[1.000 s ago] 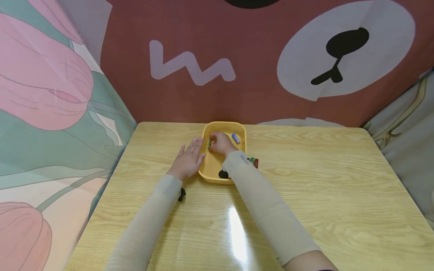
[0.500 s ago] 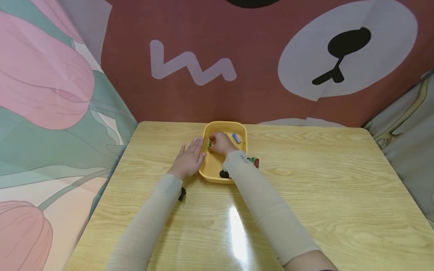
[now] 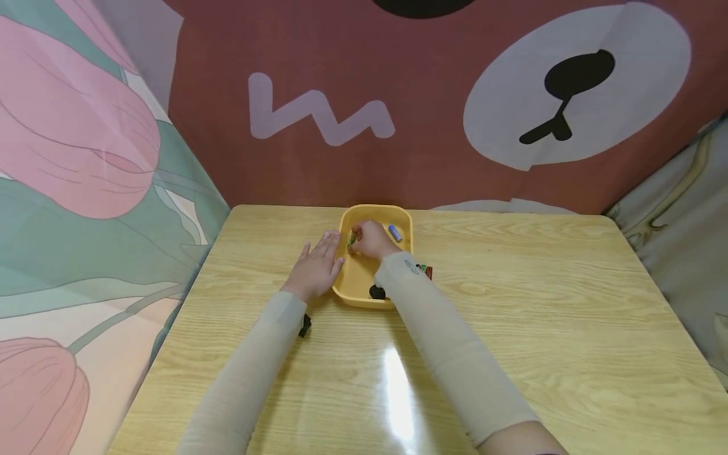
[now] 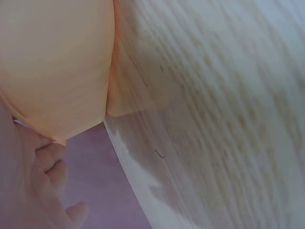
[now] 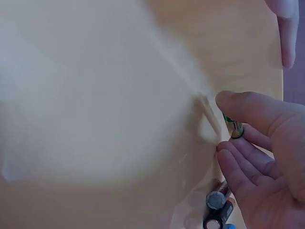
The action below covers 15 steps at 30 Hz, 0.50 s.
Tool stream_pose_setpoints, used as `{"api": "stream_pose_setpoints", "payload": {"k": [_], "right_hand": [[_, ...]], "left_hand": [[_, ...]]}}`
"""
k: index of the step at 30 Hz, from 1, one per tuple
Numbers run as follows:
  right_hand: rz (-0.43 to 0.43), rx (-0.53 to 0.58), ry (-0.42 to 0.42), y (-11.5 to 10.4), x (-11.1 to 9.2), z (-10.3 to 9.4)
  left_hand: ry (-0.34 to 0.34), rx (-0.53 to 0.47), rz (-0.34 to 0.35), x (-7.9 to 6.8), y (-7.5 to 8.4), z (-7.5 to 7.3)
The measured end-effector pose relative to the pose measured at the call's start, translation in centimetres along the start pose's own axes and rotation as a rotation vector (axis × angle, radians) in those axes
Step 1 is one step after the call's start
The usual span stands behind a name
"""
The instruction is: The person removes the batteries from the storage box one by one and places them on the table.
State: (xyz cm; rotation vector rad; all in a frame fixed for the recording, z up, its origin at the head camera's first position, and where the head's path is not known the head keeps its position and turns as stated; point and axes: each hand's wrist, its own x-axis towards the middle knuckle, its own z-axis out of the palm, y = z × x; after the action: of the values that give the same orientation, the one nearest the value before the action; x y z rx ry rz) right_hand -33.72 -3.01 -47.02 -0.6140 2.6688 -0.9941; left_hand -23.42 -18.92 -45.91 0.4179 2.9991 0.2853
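In the head view a yellow tray stands near the table's back edge. My right hand reaches into it and pinches a small green and gold battery by the left wall. The right wrist view shows that battery between thumb and fingers, with other batteries lying just below the fingertips. My left hand rests with straight fingers along the tray's left outer side. A blue battery lies in the tray's far right part, and a dark round thing sits at its near end.
Red and green batteries lie on the table right of the tray, partly hidden by the right sleeve. A small black object lies beside the left wrist. Behind the table hangs a printed cloth.
Both hands stay nearly in place, the right still pinching the battery inside the tray. The head view shifts only slightly.
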Motion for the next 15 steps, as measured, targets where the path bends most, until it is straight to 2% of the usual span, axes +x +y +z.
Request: {"api": "stream_pose_setpoints", "payload": {"k": [8,15], "right_hand": [[0.028,0.026,-0.009,-0.1,-0.5,-0.8],[0.028,0.05,0.018,-0.3,-1.1,-1.5]], "left_hand": [[-0.005,0.0,0.004,0.0,0.0,0.0],[-0.003,-0.004,0.001,-0.2,0.0,0.0]]}}
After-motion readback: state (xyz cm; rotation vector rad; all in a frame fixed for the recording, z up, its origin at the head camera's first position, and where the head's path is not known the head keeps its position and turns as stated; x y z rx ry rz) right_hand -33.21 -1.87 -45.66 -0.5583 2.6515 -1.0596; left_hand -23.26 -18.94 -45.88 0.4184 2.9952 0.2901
